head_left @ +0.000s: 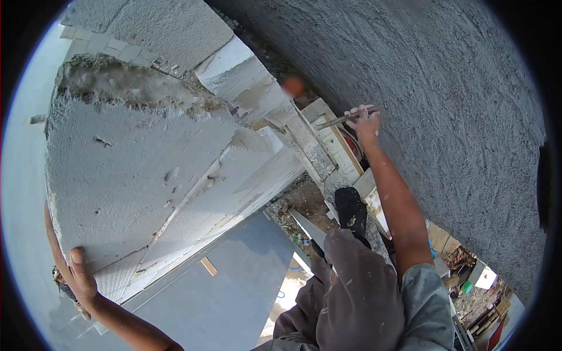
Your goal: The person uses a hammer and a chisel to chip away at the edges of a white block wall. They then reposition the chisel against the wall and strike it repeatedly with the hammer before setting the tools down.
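A large white wall block [134, 158] with crusted grey mortar along its upper end fills the left side. At its lower left corner my left hand [82, 281] grips the edge, thumb on the face and fingers reaching round the side. My right hand [365, 123], dusted white, is closed around a thin metal rod [335, 121] near the rough grey wall [451, 117]. The rod's far end points left, over the boards beside the block wall.
My dark shoe [350, 207] stands on a narrow, dirty plank [319, 155]. A saw blade [307, 227] shows beside my knee. Below left is a flat grey surface [234, 263] with a small wood piece [208, 266]. Timber and rubble [480, 304] lie lower right.
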The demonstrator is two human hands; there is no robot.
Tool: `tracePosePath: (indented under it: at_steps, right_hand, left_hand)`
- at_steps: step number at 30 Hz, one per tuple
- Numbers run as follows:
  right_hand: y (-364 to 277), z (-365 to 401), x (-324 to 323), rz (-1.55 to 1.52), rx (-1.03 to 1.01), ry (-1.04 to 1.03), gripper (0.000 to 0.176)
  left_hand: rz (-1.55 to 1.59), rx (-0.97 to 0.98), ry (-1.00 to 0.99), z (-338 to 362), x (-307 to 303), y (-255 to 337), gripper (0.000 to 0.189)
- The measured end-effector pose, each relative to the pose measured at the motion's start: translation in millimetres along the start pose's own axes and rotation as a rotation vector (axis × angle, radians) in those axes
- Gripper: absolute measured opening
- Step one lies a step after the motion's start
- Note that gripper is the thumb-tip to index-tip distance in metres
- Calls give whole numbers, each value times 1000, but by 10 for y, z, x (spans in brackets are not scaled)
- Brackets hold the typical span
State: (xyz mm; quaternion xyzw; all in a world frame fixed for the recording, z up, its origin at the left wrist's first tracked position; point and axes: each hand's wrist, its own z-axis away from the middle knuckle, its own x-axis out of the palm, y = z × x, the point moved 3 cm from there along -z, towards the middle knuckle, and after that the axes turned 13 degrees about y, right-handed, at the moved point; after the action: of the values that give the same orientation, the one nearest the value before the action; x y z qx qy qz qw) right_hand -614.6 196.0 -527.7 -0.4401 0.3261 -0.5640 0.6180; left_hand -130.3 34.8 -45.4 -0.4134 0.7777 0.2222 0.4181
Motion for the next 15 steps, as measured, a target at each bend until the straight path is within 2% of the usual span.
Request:
tracePosePath:
  at_steps: [1, 4, 5, 8, 9, 10, 11, 14, 15]
  right_hand:
    - [-87, -45, -31, -14, 141, 25, 8]
    - [-453, -67, -82, -157, -125, 47, 9]
    - [-674, 51, -58, -197, -176, 19, 9]
    - [-727, 323, 140, -284, -253, -91, 12]
    - [-548, 387, 235, -259, -246, -143, 13]
    - [-135, 307, 337, -171, -444, -249, 14]
    - [312, 270, 427, -30, -350, -311, 13]
    - [111, 499, 612, 142, -321, -279, 10]
    - [-278, 714, 590, 213, -683, -171, 4]
  left_hand:
    - [11, -3, 9, 1, 13, -6, 107]
    - [2, -21, 11, 44, -6, -54, 107]
    - [2, -25, 24, 31, 2, -64, 107]
    - [12, -15, 11, 19, 12, -74, 107]
    - [1, -13, 3, 27, 10, -50, 107]
    - [-12, -9, -4, 20, 11, 0, 107]
    - [-27, 2, -12, 2, 8, 32, 106]
    - [-14, -1, 1, 19, 7, -67, 107]
    - [-22, -12, -6, 38, -13, -85, 108]
